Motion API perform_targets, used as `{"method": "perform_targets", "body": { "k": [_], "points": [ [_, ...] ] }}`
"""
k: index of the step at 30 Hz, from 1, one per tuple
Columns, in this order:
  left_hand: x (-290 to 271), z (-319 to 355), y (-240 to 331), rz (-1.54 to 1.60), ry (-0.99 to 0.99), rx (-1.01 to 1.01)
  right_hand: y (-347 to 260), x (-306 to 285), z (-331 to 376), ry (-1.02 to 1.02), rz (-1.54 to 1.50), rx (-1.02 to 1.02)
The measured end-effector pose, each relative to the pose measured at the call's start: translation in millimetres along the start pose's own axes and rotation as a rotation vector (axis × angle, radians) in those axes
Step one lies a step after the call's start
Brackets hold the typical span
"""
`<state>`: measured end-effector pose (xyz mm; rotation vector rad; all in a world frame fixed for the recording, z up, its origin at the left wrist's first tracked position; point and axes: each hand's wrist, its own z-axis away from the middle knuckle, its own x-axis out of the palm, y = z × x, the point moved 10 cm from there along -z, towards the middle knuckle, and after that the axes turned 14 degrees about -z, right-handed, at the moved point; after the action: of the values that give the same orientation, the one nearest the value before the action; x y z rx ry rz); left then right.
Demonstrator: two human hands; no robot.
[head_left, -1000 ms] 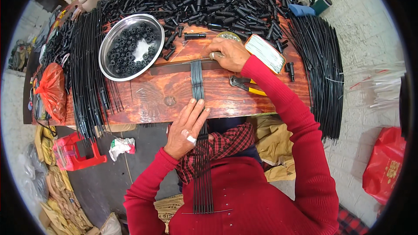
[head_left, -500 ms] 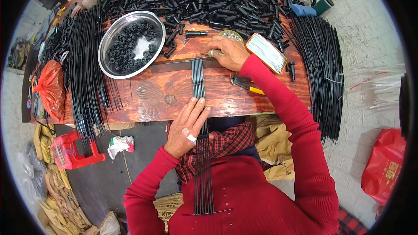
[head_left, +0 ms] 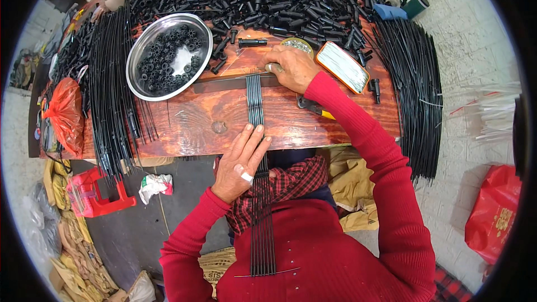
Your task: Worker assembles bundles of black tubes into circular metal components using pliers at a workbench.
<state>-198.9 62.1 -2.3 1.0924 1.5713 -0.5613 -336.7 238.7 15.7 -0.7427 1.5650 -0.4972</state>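
A flat row of several thin black rods runs from the table down over my lap and chest. My left hand lies on it at the table's front edge, fingers stretched out and nearly together. At the row's far end, my right hand is closed in a pinch on a thin wire that crosses the rod tips. Beneath those tips is a dark flat bar, partly under my right hand. A second thin wire lies across the near end, over my red top. My right sleeve partly hides yellow-handled pliers.
A steel bowl of small black rings stands left of the bar. Long black rods lie in bundles at left and right. Black tubular parts pile up behind. An orange-rimmed tray and round tin are near my right hand.
My right forearm has shifted slightly left, covering a little more of the pliers. My left hand and the row of rods stay in place.
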Motion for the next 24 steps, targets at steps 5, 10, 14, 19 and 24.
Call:
{"method": "perform_targets", "body": {
  "k": [5, 10, 14, 19, 24],
  "points": [
    [-1.8, -0.7, 0.3, 0.001, 0.007, 0.002, -5.0, 0.8, -0.3, -0.003, 0.041, -0.047],
    [-1.7, -0.4, 0.7, -0.002, 0.010, 0.005, -5.3, 2.3, -0.2, 0.023, 0.014, -0.066],
    [0.5, 0.3, 0.6, -0.009, -0.001, 0.007, -4.6, 4.3, -2.2, 0.018, 0.024, -0.078],
    [0.0, -0.6, 0.4, -0.014, 0.003, 0.001, -3.8, 5.4, -2.6, 0.035, -0.013, -0.105],
    [0.8, 0.3, -0.9, -0.017, -0.002, -0.005, -4.2, 5.9, -4.4, 0.020, 0.002, -0.101]
  ]
}}
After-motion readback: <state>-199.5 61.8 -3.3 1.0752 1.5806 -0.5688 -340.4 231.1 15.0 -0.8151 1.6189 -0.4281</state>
